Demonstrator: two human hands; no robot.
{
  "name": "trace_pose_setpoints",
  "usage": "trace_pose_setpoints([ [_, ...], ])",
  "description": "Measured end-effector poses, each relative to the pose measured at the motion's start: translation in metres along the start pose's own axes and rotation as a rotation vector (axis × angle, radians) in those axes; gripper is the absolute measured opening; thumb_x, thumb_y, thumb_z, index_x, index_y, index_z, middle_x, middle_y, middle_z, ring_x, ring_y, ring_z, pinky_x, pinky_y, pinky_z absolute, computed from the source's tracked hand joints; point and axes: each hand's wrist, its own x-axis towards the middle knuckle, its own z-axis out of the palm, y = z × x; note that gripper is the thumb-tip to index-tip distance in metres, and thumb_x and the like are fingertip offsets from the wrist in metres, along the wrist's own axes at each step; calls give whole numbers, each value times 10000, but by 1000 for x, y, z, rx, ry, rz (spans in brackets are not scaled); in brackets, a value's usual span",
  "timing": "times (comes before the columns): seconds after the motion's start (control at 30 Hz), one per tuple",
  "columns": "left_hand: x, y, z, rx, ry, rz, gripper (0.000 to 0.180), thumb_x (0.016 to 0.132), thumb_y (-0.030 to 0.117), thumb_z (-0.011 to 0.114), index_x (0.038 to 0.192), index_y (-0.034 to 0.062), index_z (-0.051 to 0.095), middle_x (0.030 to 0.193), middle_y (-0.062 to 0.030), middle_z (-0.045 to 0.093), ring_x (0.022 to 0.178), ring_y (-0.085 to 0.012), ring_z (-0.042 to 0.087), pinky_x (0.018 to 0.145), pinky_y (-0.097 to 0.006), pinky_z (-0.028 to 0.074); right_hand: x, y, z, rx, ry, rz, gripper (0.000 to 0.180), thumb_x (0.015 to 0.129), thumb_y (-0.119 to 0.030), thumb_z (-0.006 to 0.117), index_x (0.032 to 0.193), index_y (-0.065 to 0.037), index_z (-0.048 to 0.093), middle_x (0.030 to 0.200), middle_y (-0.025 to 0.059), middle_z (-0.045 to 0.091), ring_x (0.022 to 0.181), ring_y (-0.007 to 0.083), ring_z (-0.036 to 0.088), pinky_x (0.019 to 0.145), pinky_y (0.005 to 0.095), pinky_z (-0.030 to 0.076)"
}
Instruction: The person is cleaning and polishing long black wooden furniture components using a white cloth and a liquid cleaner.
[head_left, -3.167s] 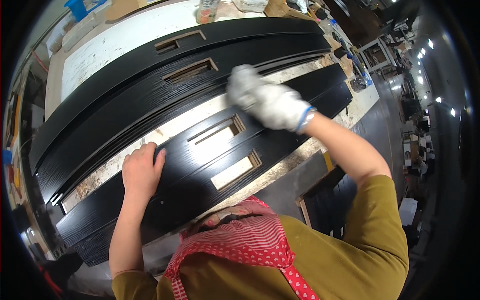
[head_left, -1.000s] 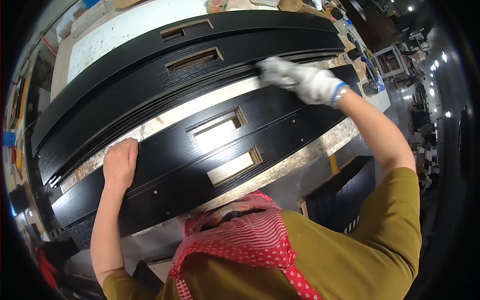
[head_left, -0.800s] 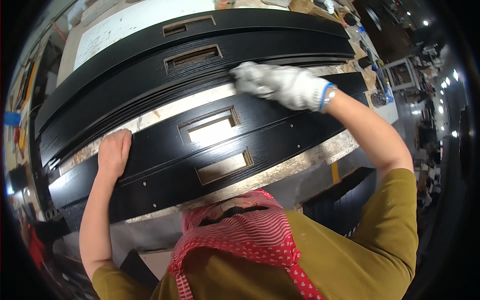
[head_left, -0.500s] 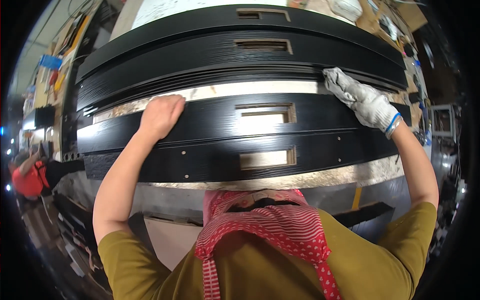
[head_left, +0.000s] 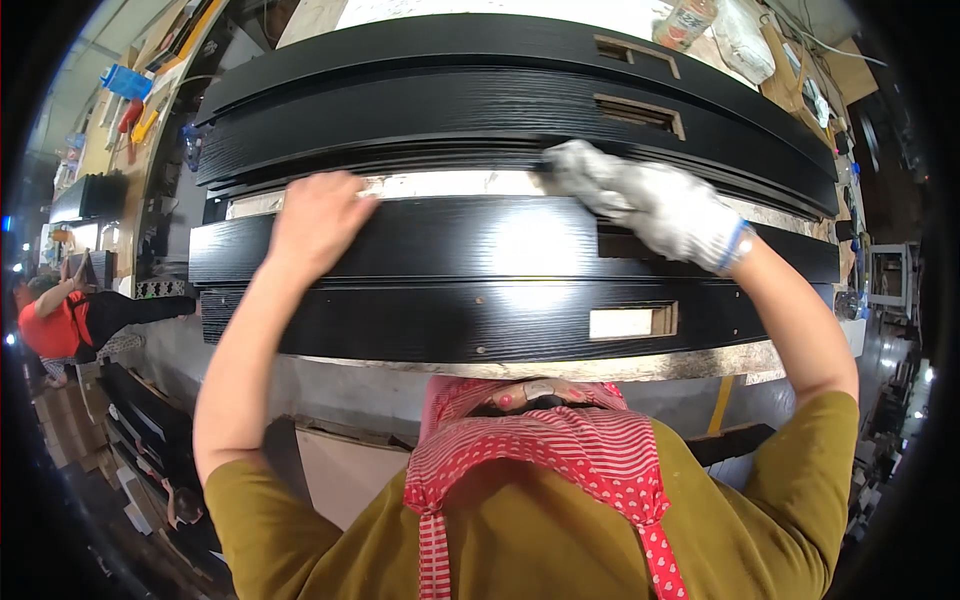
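- I see no bin or box in use near the hands; a clear plastic bottle (head_left: 688, 22) stands at the far edge of the table (head_left: 480, 12), and I cannot tell its contents.
- My left hand (head_left: 318, 222) is bare and lies palm down on the far edge of the nearest long black wood-grained panel (head_left: 450, 240); its grip is flat, fingers together, clamped on nothing.
- My right hand (head_left: 655, 205) wears a white knitted work glove with a blue cuff and presses a crumpled white cloth (head_left: 572, 160) against the same panel's far edge, fingers curled over the cloth.
- The panel lies flat across the table, just in front of me, and runs from left to right between both hands. It is glossy with a bright reflection at mid-length.
- A second black panel (head_left: 440, 320) lies just beside it on the near side, with a rectangular cut-out (head_left: 632, 322).
- Further black panels (head_left: 420, 110) are stacked beyond, two of them with rectangular slots.
- Another person in a red top (head_left: 55, 325) works well apart on the left.
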Motion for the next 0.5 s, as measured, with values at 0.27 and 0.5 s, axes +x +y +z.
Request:
trace_pose_setpoints([
  [0.27,-33,-41,11,-161,39,-215,337,986,262,442,870,35,661,873,-152,682,860,-343,636,767,-469,452,100,-131,-5,188,-259,106,319,926,-132,464,1245,-122,483,815,126,638,629,238,644,503,353,518],
  [0.5,-33,-42,3,-248,-44,-231,348,997,237,411,910,-2,649,890,-193,669,892,-381,613,793,-477,430,49,-36,25,654,25,-181,454,1021,-366,369,1440,-203,435,1129,150,673,937,225,669,818,340,562],
])
